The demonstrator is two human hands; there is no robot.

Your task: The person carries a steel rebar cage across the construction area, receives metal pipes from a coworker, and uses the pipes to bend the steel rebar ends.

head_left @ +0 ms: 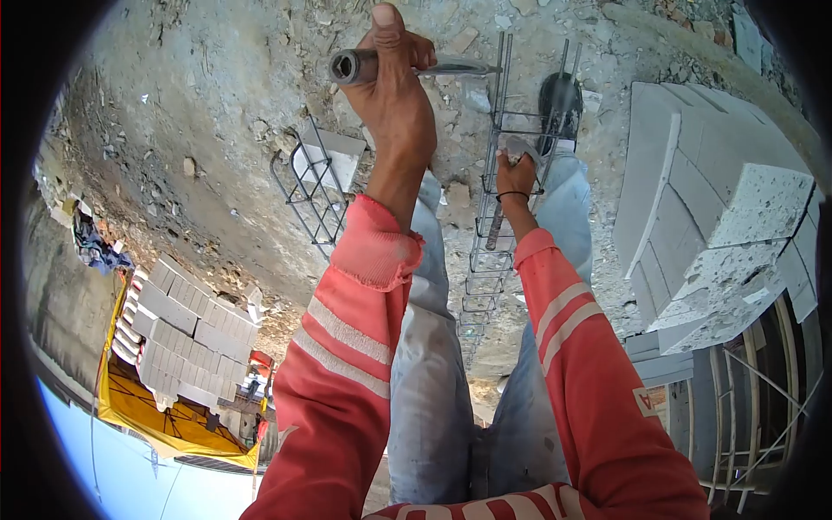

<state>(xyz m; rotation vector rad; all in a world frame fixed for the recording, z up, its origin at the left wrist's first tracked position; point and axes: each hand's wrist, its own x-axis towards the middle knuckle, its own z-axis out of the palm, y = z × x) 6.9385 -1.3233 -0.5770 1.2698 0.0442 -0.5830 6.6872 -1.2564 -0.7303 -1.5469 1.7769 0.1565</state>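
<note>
My left hand (pixel 394 104) is closed round a tool with a hollow metal tube handle (pixel 351 68), its thumb pointing up. From that fist a flat, blade-like piece (pixel 459 66) reaches right, near the end of a long rebar cage (pixel 485 260). My right hand (pixel 516 178) is closed at the cage, around a tool with a greyish flat head (pixel 520 149). Below that hand a dark ribbed rod (pixel 494 232) sticks out, seemingly its handle. The cage runs between my legs. One dark shoe (pixel 559 108) stands beside its far end.
To the left, a short rebar cage (pixel 312 186) lies by a pale block (pixel 342 160). A large stack of grey blocks (pixel 676 199) is at the right. Further off at lower left are more stacked blocks (pixel 195 321) and a yellow tarp (pixel 130 394). Rubble covers the ground.
</note>
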